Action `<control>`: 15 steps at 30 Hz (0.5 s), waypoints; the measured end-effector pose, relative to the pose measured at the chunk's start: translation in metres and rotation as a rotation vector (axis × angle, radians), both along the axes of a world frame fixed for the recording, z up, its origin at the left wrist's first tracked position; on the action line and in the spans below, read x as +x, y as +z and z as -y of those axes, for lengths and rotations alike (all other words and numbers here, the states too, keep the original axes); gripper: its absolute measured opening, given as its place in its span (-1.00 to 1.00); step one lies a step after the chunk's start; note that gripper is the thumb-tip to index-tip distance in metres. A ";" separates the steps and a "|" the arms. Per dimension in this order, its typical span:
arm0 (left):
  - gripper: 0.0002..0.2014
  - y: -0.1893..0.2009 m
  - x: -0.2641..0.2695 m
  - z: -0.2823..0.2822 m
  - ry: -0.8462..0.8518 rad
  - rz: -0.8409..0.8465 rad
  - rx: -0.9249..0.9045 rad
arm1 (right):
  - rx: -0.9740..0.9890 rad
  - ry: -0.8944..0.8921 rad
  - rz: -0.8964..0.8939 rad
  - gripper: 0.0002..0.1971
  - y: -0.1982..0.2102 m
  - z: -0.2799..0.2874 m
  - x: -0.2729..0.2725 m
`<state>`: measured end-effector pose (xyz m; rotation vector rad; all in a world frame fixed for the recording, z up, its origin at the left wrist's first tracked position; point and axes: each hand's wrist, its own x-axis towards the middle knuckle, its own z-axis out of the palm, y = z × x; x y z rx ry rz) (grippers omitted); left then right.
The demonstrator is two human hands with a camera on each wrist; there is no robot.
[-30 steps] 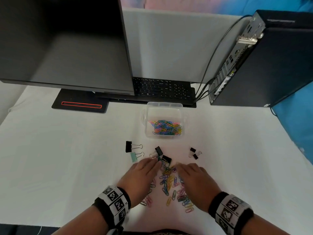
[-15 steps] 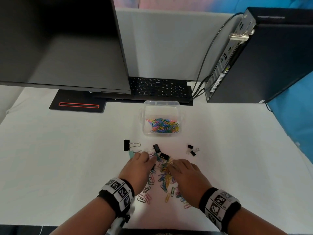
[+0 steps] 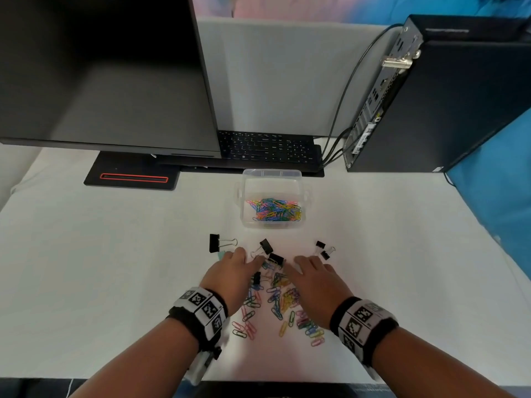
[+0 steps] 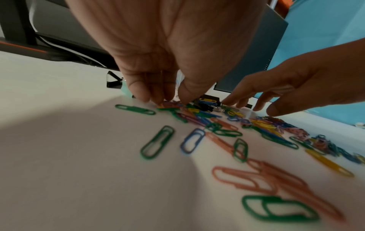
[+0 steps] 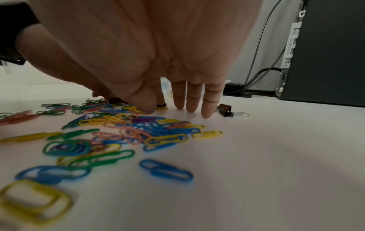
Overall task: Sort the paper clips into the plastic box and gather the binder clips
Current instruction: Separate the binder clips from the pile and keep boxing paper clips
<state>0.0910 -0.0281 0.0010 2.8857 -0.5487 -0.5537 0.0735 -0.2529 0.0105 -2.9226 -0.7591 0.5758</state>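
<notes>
Loose coloured paper clips (image 3: 283, 303) lie scattered between my hands, and more fill the clear plastic box (image 3: 302, 193) beyond them. Black binder clips sit at the far edge of the pile: one at the left (image 3: 214, 242), two in the middle (image 3: 266, 246) (image 3: 276, 258), one small one among the paper clips (image 3: 256, 278), and a small pair at the right (image 3: 321, 249). My left hand (image 3: 247, 259) pinches paper clips (image 4: 169, 104) between thumb and fingertips. My right hand (image 3: 298, 264) touches the table with straight fingers (image 5: 190, 100), just short of the small pair.
A monitor (image 3: 100, 73) and its stand base (image 3: 129, 176) are at the back left, a keyboard (image 3: 267, 149) behind the box, a computer tower (image 3: 436, 96) with cables at the back right. A teal clip (image 3: 220, 255) peeks out beside my left hand.
Both hands moved forward and apart from the middle of the pile. The left now covers most of the teal clip; the right reached toward the small pair. A small binder clip shows between them.
</notes>
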 end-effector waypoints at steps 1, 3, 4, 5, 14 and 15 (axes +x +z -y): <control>-0.30 0.000 -0.001 -0.003 -0.011 0.010 0.010 | -0.011 0.003 -0.003 -0.25 0.000 0.001 -0.001; -0.39 -0.001 -0.006 -0.014 0.007 0.025 -0.011 | -0.021 0.001 -0.012 -0.34 0.002 0.007 -0.005; -0.43 -0.002 -0.010 -0.021 0.029 0.030 -0.036 | -0.022 0.000 -0.014 -0.39 0.002 0.010 -0.009; -0.48 -0.003 -0.013 -0.026 0.047 0.036 -0.062 | -0.015 0.003 -0.015 -0.44 0.002 0.013 -0.012; -0.55 -0.013 -0.028 -0.033 0.000 0.128 -0.108 | 0.033 -0.051 -0.071 -0.32 -0.001 0.003 -0.029; -0.59 -0.012 -0.032 -0.033 -0.023 0.132 -0.124 | 0.052 -0.035 -0.084 -0.36 -0.001 0.002 -0.032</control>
